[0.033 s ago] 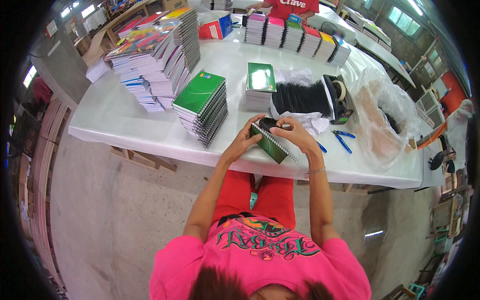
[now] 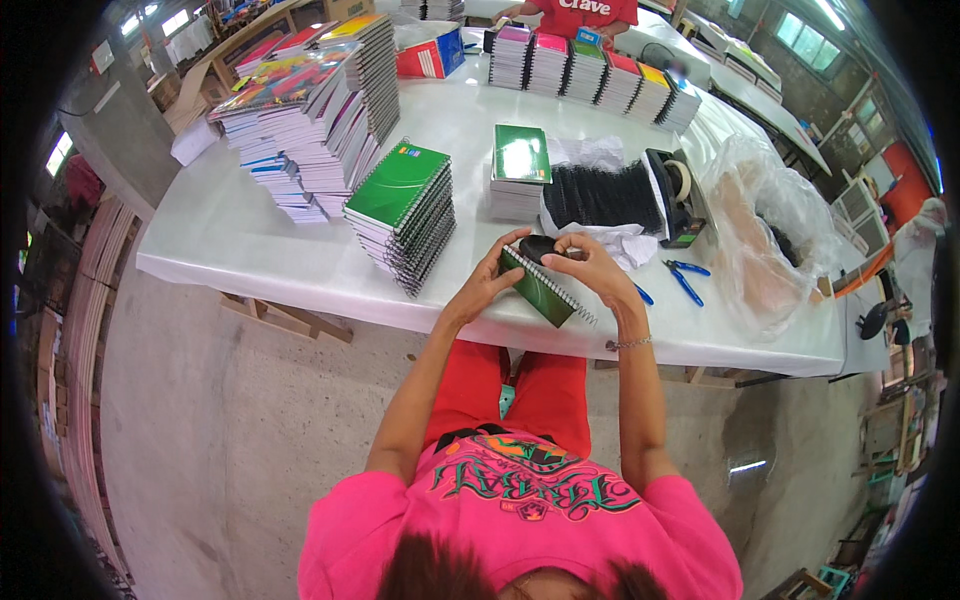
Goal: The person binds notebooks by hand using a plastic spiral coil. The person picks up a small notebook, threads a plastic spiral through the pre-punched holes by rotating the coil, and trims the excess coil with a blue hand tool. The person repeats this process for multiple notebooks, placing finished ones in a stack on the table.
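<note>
A small green notebook [image 2: 537,287] stands tilted on its edge near the table's front, a spiral wire coil [image 2: 572,303] running along its upper side. My left hand [image 2: 490,277] grips its left end, thumb on the green cover. At the far side of the spine, my right hand [image 2: 590,268] has thumb and fingers drawn together; what they pinch is too small to make out. Between the hands, just behind the notebook, is a black round object [image 2: 537,248]. To the left rises a stack of green spiral notebooks [image 2: 402,190].
Behind my hands are a pile of green-covered books [image 2: 520,165] and black spiral coils [image 2: 605,200] on white paper. A tape dispenser [image 2: 680,190], blue-handled pliers [image 2: 686,282] and a clear plastic bag [image 2: 765,230] lie rightward. Tall notebook stacks [image 2: 310,120] stand left; a person [image 2: 585,15] is opposite.
</note>
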Motion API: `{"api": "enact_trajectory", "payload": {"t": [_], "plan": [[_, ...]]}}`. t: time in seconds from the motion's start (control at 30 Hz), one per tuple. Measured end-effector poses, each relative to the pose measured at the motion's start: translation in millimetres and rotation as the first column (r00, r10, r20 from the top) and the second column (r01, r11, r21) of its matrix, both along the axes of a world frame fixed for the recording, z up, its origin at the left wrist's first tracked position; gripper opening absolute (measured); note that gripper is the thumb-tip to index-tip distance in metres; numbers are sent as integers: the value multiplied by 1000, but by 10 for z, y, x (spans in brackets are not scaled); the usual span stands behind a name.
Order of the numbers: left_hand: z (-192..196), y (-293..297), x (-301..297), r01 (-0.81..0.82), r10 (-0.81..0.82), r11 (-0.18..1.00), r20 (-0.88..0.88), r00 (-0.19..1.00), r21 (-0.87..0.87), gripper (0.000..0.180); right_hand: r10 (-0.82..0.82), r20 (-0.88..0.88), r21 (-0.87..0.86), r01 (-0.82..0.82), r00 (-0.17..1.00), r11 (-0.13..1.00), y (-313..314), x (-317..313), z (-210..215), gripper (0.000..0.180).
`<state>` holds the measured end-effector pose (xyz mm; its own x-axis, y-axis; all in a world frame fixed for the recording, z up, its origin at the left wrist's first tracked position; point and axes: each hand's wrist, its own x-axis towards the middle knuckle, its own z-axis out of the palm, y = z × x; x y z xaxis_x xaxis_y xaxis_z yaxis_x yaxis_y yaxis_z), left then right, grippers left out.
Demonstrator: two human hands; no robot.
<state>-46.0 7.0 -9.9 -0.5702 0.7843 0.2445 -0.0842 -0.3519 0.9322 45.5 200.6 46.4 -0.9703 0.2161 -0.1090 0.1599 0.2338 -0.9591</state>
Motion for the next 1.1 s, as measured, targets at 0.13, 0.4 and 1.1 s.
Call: {"api": "enact_trajectory", "payload": {"t": [0.13, 0.4, 1.1], "plan": [[-103, -9, 59, -57, 57, 997, -8, 998, -59, 48, -257, -336, 135, 316, 906, 939, 209, 144, -173, 31], [-226, 174, 343, -568, 562, 823, -160, 812, 4, 27, -473, -542, 608, 713, 694, 349, 1269, 889, -617, 38], [-110, -68, 286, -639, 507, 757, -491, 708, -140, 22, -547, -449, 336, 701, 706, 629, -135, 862, -530, 49]]}}
